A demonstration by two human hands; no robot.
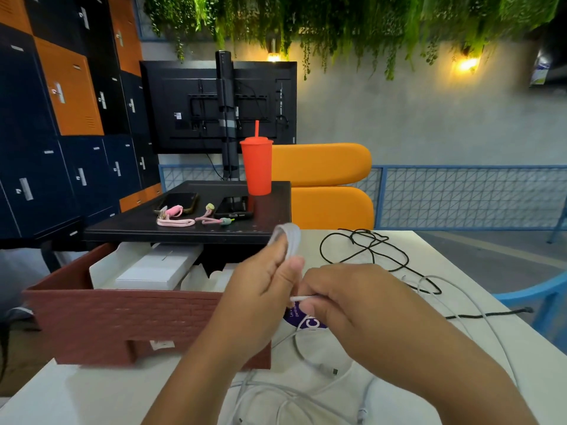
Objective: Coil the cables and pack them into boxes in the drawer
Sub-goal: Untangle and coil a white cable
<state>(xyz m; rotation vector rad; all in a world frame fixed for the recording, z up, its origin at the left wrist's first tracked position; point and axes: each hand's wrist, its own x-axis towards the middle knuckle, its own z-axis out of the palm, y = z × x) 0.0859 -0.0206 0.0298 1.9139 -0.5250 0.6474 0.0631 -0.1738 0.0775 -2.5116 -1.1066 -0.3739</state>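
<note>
A white cable coil (288, 237) is gripped by the left hand (260, 283); its loose strand (298, 298) is pinched by the right hand (352, 305), beside the open drawer (122, 314).

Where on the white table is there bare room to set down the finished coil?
Bare: the near-left corner of the white table, in front of the brown drawer; also the far-right corner beyond the black cable. Crowded: loose white cables sprawl across the near-right part.
</note>
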